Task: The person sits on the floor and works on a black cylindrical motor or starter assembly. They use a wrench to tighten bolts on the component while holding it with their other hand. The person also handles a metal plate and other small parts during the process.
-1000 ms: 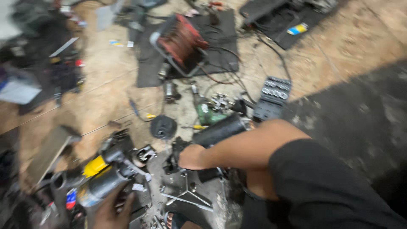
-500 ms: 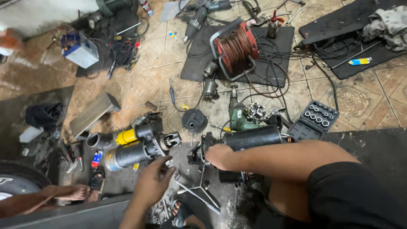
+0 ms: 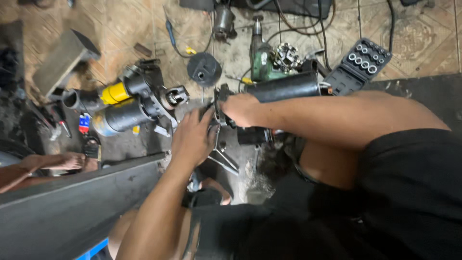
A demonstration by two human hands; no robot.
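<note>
Open dark plastic socket case [image 3: 362, 65] on tiled floor [image 3: 423, 43], shiny round sockets seated in rows. Right hand [image 3: 240, 108] clenched round near end of black metal cylinder [image 3: 284, 86], lying on floor beside case. Left hand [image 3: 192, 137] touches same end, grasp unclear. Yellow-and-black motor assembly [image 3: 122, 103] left; green drill [image 3: 262, 60] behind.

i see a black cylinder [image 3: 287, 86], a yellow-and-black motor [image 3: 122, 98], a green drill [image 3: 262, 62], and a brown patterned tile floor [image 3: 418, 43].
</note>
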